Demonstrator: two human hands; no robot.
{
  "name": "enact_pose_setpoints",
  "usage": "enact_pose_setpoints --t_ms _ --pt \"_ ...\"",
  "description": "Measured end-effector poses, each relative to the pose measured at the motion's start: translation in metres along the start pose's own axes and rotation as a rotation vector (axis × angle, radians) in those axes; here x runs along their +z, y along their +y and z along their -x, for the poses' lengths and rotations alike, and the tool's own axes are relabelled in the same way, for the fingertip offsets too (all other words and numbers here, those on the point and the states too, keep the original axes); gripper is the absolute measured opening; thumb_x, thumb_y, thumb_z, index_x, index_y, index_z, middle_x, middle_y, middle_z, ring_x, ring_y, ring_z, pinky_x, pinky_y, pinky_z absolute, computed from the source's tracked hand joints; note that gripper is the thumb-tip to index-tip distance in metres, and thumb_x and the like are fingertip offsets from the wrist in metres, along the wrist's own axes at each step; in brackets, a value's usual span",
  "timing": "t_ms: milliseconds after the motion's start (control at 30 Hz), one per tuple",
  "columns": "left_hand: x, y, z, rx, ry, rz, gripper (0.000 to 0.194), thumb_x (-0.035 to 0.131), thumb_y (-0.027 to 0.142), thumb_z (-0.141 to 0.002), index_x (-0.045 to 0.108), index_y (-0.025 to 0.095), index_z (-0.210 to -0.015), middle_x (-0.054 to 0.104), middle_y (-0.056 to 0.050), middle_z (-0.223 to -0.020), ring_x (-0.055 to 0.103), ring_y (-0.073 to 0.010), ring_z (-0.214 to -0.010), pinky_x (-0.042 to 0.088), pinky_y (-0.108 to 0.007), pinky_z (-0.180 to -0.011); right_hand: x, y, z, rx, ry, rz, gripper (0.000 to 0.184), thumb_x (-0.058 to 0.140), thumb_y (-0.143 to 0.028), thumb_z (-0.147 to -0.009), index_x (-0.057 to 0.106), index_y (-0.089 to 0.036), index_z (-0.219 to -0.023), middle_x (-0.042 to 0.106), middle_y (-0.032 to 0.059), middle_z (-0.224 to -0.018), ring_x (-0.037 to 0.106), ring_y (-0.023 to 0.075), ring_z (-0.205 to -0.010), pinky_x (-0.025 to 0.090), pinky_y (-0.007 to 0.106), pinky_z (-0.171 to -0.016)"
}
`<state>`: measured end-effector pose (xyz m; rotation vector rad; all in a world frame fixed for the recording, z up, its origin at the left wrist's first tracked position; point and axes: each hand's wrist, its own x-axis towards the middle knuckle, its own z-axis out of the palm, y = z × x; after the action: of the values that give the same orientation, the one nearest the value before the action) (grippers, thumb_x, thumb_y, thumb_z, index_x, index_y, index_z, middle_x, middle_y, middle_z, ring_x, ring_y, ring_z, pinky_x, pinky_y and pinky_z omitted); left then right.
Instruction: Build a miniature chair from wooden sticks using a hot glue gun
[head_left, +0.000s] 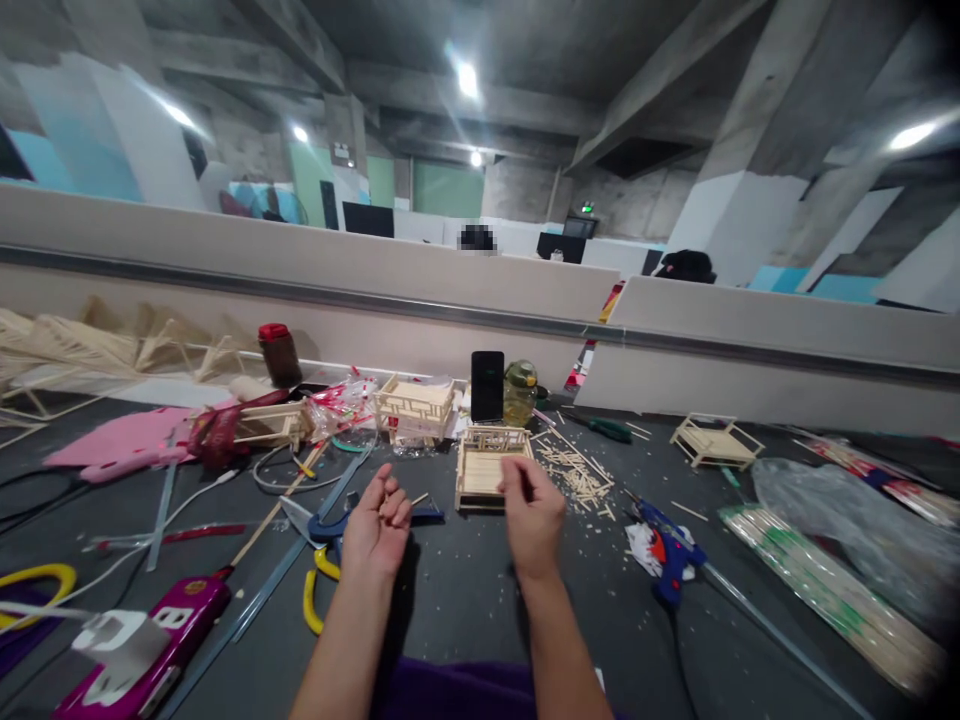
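Observation:
My left hand (379, 525) is raised palm up over the table with its fingers curled in. A short wooden stick (421, 499) shows beside its fingertips; whether they grip it I cannot tell. My right hand (534, 515) is closed, thumb against the fingers, and anything inside is hidden. It covers the right front corner of a small wooden stick-built frame (480, 480) with a slatted floor and railing. Under and beside my left hand lie blue-handled pliers (330, 528) and yellow-handled scissors (311, 600).
A blue glue gun (671, 550) lies right, near bagged sticks (825, 590). Loose stick pieces (577, 470) are scattered beside the frame. Behind stand a phone (487, 385), a jar (519, 393) and another stick model (416, 405). A purple power strip (161, 640) sits front left.

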<state>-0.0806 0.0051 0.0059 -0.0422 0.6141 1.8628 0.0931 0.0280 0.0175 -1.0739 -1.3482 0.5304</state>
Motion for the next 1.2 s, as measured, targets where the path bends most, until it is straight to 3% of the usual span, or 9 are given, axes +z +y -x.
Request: enact_pose_setpoints --t_ms 100,200,333,433,533,733,867,1000,1200 --pt "-0.003 0.002 -0.007 0.136 0.092 -0.157 0.013 0.052 0.005 -0.085 0.061 0.014 -0.085 0.051 0.004 -0.062 0.035 -0.0018 -0.039 0.026 -0.013 -0.034 -0.023 0.022 -0.022 0.188 0.357 -0.178 0.026 0.056 -0.04 -0.084 0.065 -0.017 -0.093 0.062 0.0007 -0.07 0.055 0.0132 -0.06 0.041 0.023 -0.053" --pt "-0.003 0.004 -0.012 0.135 0.163 -0.176 0.008 0.058 0.008 -0.08 0.062 0.014 -0.081 0.057 0.001 -0.068 0.048 -0.0046 -0.048 0.037 -0.014 -0.041 -0.04 0.045 -0.036 0.401 0.521 -0.378 0.028 0.061 -0.035 -0.072 0.06 -0.019 -0.095 0.062 0.001 -0.083 0.052 0.0111 -0.062 0.038 0.02 -0.048" --pt "-0.002 0.011 -0.017 0.055 0.188 -0.136 0.025 0.052 -0.005 -0.071 0.058 0.015 -0.085 0.057 -0.001 -0.074 0.058 -0.0079 -0.061 0.051 -0.018 -0.057 -0.04 0.069 -0.037 0.526 0.467 -0.436 0.029 0.063 -0.037 -0.065 0.059 -0.02 -0.088 0.06 -0.0006 -0.077 0.057 0.0125 -0.064 0.044 0.021 -0.052" --pt "0.0 0.016 -0.023 0.095 0.142 -0.244 0.038 0.044 -0.013 -0.066 0.056 0.014 -0.09 0.058 -0.003 -0.081 0.062 -0.0073 -0.069 0.054 -0.016 -0.064 -0.031 0.08 -0.035 0.593 0.418 -0.466 0.029 0.062 -0.036 -0.062 0.058 -0.02 -0.086 0.058 -0.0025 -0.069 0.056 0.0123 -0.059 0.045 0.022 -0.05" --pt "0.003 0.017 -0.031 0.177 0.117 -0.357 0.033 0.045 -0.012 -0.069 0.057 0.014 -0.085 0.06 -0.004 -0.083 0.063 -0.0069 -0.071 0.053 -0.015 -0.065 -0.024 0.086 -0.034 0.635 0.4 -0.476 0.03 0.063 -0.034 -0.06 0.059 -0.02 -0.086 0.057 -0.0032 -0.068 0.055 0.0118 -0.057 0.043 0.021 -0.048" --pt "0.009 0.013 -0.046 0.313 0.003 -0.738 0.027 0.073 0.011 -0.061 0.064 0.014 -0.086 0.062 0.002 -0.07 0.046 -0.0042 -0.047 0.034 -0.014 -0.041 -0.021 0.088 -0.036 0.644 0.37 -0.477 0.03 0.06 -0.033 -0.059 0.063 -0.02 -0.086 0.062 -0.0001 -0.079 0.058 0.0126 -0.065 0.045 0.021 -0.052" --pt "0.013 0.01 -0.055 0.266 -0.057 -0.982 0.029 0.078 0.015 -0.049 0.068 0.012 -0.076 0.051 0.007 -0.05 0.036 -0.0038 -0.039 0.023 -0.016 -0.039 -0.019 0.088 -0.035 0.639 0.366 -0.467 0.03 0.058 -0.032 -0.06 0.063 -0.02 -0.087 0.063 0.0011 -0.082 0.058 0.0131 -0.067 0.045 0.022 -0.055" --pt "0.016 0.002 -0.058 0.208 -0.099 -1.112 0.025 0.077 0.016 -0.05 0.066 0.012 -0.071 0.04 0.01 -0.042 0.032 -0.0042 -0.038 0.021 -0.016 -0.039 -0.017 0.09 -0.037 0.645 0.37 -0.455 0.031 0.058 -0.032 -0.061 0.063 -0.019 -0.089 0.064 0.0021 -0.085 0.059 0.0143 -0.072 0.045 0.023 -0.06" --pt "0.021 -0.017 -0.048 0.067 -0.173 -1.07 0.036 0.079 0.017 -0.05 0.067 0.013 -0.084 0.066 -0.003 -0.071 0.049 -0.007 -0.05 0.034 -0.017 -0.044 -0.012 0.096 -0.041 0.678 0.326 -0.472 0.032 0.057 -0.034 -0.064 0.063 -0.018 -0.091 0.066 0.003 -0.085 0.061 0.0155 -0.076 0.045 0.024 -0.065"
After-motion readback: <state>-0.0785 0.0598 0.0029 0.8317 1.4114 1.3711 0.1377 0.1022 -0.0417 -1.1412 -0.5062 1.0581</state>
